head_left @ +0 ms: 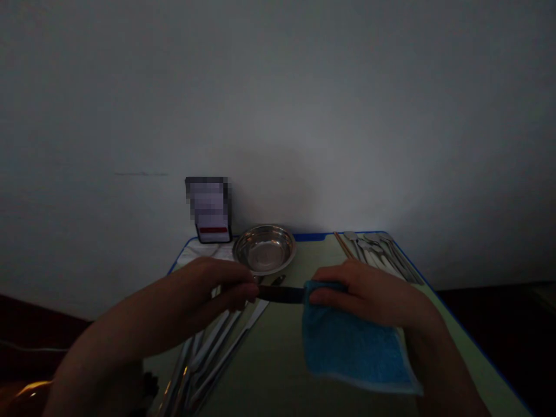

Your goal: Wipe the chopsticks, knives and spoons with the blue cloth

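L hand pinches dark utensil, prob knife; R hand pinches blue cloth on it

Both bare forearms slant inward from below. The left hand is pinched tight; the right hand, fingers curled, faces it, the two apart.

A lit screen stands beside a metal bowl before a grey wall.
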`<state>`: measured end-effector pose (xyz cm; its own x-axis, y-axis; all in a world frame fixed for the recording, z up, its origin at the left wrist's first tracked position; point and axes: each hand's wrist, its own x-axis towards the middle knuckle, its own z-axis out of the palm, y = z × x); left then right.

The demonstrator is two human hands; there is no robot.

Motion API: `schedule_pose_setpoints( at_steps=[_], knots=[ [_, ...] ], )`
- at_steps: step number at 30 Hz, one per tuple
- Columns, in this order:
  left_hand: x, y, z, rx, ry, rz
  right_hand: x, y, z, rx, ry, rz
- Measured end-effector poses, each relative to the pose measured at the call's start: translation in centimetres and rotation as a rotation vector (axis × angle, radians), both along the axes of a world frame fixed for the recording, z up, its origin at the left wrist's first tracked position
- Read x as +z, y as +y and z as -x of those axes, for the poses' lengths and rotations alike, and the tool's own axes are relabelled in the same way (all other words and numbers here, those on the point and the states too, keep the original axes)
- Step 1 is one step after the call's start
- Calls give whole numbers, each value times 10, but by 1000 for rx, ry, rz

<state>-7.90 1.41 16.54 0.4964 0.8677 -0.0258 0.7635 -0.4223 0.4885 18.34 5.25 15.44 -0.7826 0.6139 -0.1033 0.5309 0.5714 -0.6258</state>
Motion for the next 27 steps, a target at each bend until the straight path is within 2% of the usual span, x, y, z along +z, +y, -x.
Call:
schedule_pose_setpoints(
  at_steps=[6, 17, 27],
  knots=[
    [3, 0, 4, 41, 6, 6, -2, 2, -6, -18, -11, -6],
    [0, 0, 11, 17, 3, 12, -3, 4, -16, -45, -24, -50],
    [-1, 1, 12, 40, -5, -9, -4, 7, -22, -64, -17, 34]
  ],
)
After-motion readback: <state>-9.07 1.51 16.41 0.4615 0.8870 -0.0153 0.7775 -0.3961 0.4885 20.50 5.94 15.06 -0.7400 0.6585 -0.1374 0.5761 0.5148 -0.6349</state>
